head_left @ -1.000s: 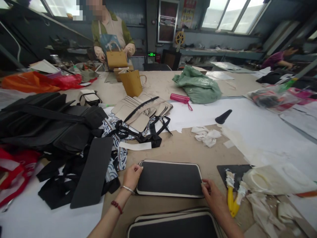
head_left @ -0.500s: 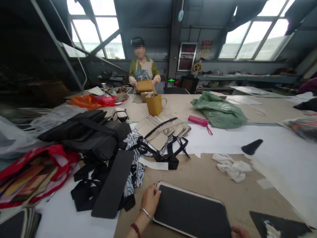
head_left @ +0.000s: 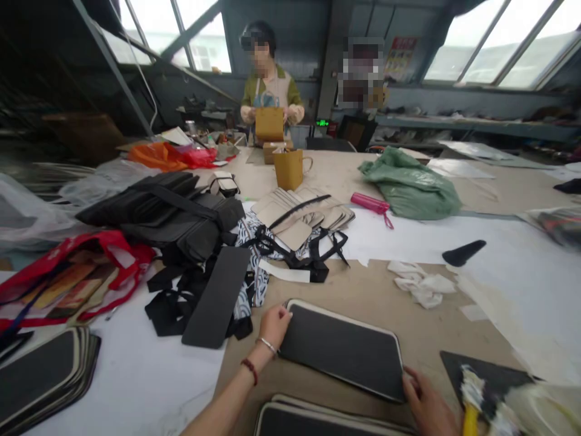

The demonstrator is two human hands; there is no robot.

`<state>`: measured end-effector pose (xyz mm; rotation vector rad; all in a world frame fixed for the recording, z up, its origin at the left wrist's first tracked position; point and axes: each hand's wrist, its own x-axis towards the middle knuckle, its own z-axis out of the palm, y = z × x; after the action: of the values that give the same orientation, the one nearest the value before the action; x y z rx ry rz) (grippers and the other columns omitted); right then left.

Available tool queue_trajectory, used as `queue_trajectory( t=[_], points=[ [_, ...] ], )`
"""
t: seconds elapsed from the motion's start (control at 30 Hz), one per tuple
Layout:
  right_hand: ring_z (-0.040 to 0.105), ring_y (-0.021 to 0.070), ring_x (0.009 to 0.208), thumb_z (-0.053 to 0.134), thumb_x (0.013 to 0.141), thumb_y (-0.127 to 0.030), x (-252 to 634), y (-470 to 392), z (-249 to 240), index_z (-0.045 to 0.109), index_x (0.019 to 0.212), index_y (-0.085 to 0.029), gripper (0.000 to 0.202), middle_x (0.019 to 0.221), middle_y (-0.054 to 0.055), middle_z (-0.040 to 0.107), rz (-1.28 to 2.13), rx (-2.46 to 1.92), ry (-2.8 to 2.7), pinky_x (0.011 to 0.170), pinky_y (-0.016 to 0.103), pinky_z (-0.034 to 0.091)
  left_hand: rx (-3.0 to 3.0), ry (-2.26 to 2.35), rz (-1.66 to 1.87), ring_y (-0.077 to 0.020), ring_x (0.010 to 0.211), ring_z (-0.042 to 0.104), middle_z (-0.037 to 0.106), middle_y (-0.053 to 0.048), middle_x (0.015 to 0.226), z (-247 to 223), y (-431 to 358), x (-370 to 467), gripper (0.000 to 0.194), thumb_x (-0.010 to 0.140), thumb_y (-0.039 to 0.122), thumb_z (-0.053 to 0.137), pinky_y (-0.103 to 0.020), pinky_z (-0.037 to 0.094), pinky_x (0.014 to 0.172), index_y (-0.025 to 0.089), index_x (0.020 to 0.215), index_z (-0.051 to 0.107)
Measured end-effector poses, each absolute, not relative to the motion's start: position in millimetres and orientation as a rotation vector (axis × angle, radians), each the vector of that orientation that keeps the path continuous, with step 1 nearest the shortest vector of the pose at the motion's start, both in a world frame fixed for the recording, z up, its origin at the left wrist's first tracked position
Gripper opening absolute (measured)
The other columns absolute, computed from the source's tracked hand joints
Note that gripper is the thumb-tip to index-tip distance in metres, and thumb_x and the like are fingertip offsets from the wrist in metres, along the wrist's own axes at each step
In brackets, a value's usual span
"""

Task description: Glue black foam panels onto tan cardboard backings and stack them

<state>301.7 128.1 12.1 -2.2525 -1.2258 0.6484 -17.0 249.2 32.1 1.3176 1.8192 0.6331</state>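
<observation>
A black rectangular panel [head_left: 342,346] with rounded corners and a cream border lies on the brown board in front of me. My left hand [head_left: 274,329] pinches its far left corner, a bracelet and a beaded band on the wrist. At the panel's right end, my right hand [head_left: 425,396] grips the edge, its fingertips partly hidden. Closer to me is a stack of similar black panels [head_left: 313,421], cut off by the bottom of the view. A brush with a yellow handle [head_left: 471,396] rests on a dark sheet to the right of my right hand.
More panels are stacked at left [head_left: 40,378]. Black bags [head_left: 181,212], a red bag [head_left: 122,260] and a long black strip [head_left: 218,297] lie nearby. Crumpled white cloth [head_left: 422,284] and a green sack [head_left: 411,184] sit to the right. Across the table a person holds a mustard bag [head_left: 269,124].
The view has tilted down, showing the near stack and the brush. Both hands stay on the panel, and more of my right hand shows. The person opposite has raised the mustard bag upright.
</observation>
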Motion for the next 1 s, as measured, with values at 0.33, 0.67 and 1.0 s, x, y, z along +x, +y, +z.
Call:
queue_trajectory(
  t=[0.33,0.67,1.0],
  points=[
    [0.061,0.0302,0.079,0.034,0.066,-0.053,300,122,11,0.060,0.094,-0.018,0.051,0.081,0.012,0.067,0.613,-2.366,-1.352,0.065,0.037,0.046,1.335,1.839,0.568,-0.0123,0.059,0.051,0.055,0.001,0.057,27,250,-19,0.015,0.073,0.019,0.056,-0.022,0.033,0.055,0.015,0.059,0.056],
    [0.060,0.0298,0.085,0.026,0.073,-0.047,286,123,16,0.055,0.101,-0.012,0.053,0.089,0.015,0.065,0.552,-2.454,-1.413,0.074,0.039,0.044,1.495,1.919,0.453,-0.0142,0.061,0.051,0.055,0.000,0.061,27,249,-16,0.015,0.080,0.022,0.050,-0.024,0.030,0.058,0.016,0.067,0.056],
    [0.059,0.0258,0.085,0.028,0.080,-0.030,272,124,21,0.053,0.099,-0.011,0.037,0.087,0.016,0.063,0.384,-2.456,-1.496,0.077,0.036,0.044,1.602,1.921,0.296,-0.0186,0.071,0.054,0.056,-0.002,0.069,30,250,-15,0.015,0.085,0.025,0.044,-0.026,0.030,0.061,0.018,0.073,0.051]
  ],
)
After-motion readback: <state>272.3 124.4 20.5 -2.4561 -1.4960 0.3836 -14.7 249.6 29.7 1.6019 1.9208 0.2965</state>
